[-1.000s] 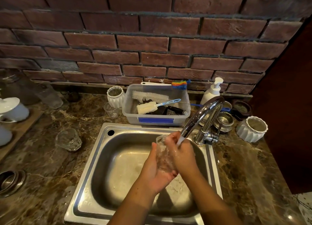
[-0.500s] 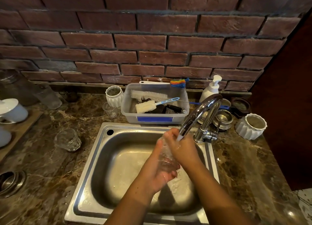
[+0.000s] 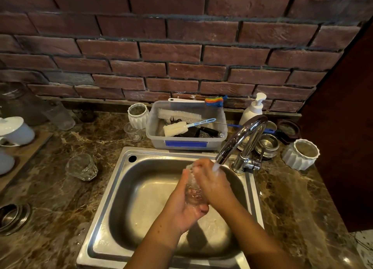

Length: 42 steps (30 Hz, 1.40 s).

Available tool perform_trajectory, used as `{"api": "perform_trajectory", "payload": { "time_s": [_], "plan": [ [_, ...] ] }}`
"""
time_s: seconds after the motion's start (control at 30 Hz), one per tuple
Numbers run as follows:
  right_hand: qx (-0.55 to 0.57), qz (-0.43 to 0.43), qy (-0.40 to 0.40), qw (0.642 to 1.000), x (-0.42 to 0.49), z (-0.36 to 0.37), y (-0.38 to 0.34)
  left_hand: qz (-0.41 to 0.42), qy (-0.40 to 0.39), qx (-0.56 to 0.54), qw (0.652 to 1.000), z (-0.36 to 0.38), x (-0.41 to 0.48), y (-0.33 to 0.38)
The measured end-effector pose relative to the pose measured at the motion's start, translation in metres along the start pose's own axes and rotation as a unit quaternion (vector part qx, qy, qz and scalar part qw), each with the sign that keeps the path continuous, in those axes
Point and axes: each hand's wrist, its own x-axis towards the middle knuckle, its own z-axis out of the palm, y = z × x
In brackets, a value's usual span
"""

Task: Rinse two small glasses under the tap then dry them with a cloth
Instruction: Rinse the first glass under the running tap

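1. Brick wall is backing a marble counter (image 3: 60,208); steel sink (image 3: 96,246) is sitting in it.
2. Spare glass (image 3: 81,166) is standing on the counter left of the sink.
3. Left hand (image 3: 181,206) is cupping the wet glass (image 3: 192,190) over the basin, fingers curling round it.
4. Right hand (image 3: 212,182) is wrapping the same glass; tap (image 3: 238,139) is running onto it.

Bg: dark red brick wall (image 3: 181,52) w/ grey mortar, full width. Thin ledge (image 3: 90,100) along its base. Brown veined marble counter (image 3: 50,208) below, glare spot near front-R corner. Dark wood panel (image 3: 347,127) on R side. Bit of pale speckled floor (image 3: 365,246) bottom-R. Light dim, warm.
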Motion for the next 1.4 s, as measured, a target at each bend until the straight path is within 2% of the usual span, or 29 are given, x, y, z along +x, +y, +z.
{"api": "perform_trajectory", "payload": {
  "time_s": [0.07, 0.17, 0.23, 0.27, 0.33, 0.5, 0.6, 0.7, 0.77, 0.83, 0.9, 1.0, 1.13, 1.23, 1.27, 1.3, 1.37, 1.4],
  "plan": [
    [-0.123, -0.107, -0.012, 0.987, -0.006, 0.006, 0.009, -0.001, 0.011, -0.013, 1.0, 0.001, -0.003, 0.0],
    [-0.189, -0.117, 0.042, 0.974, 0.004, 0.001, 0.009, -0.011, 0.002, -0.031, 0.999, 0.004, -0.006, -0.004],
    [-0.127, -0.025, 0.028, 0.991, 0.012, -0.004, 0.0, -0.024, -0.03, -0.043, 0.998, 0.005, -0.006, -0.006],
    [-0.042, 0.039, 0.021, 0.998, 0.017, -0.006, -0.003, -0.03, -0.04, -0.041, 0.998, 0.003, -0.004, -0.008],
    [0.09, 0.128, 0.042, 0.987, 0.027, -0.01, -0.003, -0.034, -0.051, -0.017, 0.998, -0.001, 0.0, -0.012],
    [0.073, 0.044, 0.104, 0.991, 0.026, -0.013, 0.003, 0.011, -0.012, 0.161, 0.987, -0.002, 0.004, -0.018],
    [0.091, 0.017, 0.124, 0.988, 0.018, -0.013, 0.007, 0.028, -0.005, 0.166, 0.986, 0.003, 0.003, -0.017],
    [0.011, -0.056, 0.038, 0.998, 0.001, -0.008, 0.013, 0.019, -0.008, 0.071, 0.997, 0.006, 0.001, -0.013],
    [-0.127, -0.074, -0.007, 0.989, -0.009, -0.001, 0.013, 0.008, -0.008, 0.012, 1.0, 0.009, -0.001, -0.011],
    [-0.239, -0.105, 0.039, 0.964, -0.008, 0.004, 0.013, 0.0, 0.0, -0.004, 1.0, 0.011, -0.002, -0.012],
    [-0.273, -0.111, 0.08, 0.952, 0.001, -0.001, 0.007, -0.006, 0.01, 0.001, 1.0, 0.009, -0.002, -0.015],
    [-0.107, -0.02, 0.067, 0.992, 0.007, -0.013, 0.006, -0.003, 0.003, 0.008, 1.0, 0.009, -0.001, -0.013],
    [-0.214, -0.139, 0.016, 0.967, -0.006, -0.009, 0.0, 0.006, 0.008, 0.005, 1.0, 0.005, 0.0, -0.009],
    [-0.239, -0.145, 0.077, 0.957, -0.009, -0.004, -0.004, 0.002, -0.011, 0.028, 1.0, 0.002, -0.003, -0.01],
    [-0.202, -0.107, 0.097, 0.969, -0.006, -0.005, -0.007, -0.007, -0.024, 0.021, 0.999, 0.002, -0.003, -0.012],
    [-0.101, -0.038, 0.109, 0.988, 0.0, -0.008, -0.008, -0.017, -0.035, 0.014, 0.999, 0.002, -0.004, -0.013],
    [0.092, 0.081, 0.09, 0.988, 0.011, -0.017, -0.013, -0.03, -0.057, -0.002, 0.998, 0.002, -0.004, -0.014],
    [0.115, 0.086, 0.085, 0.986, 0.015, -0.018, -0.009, -0.032, -0.061, -0.011, 0.998, 0.003, -0.004, -0.014]
  ]
}}
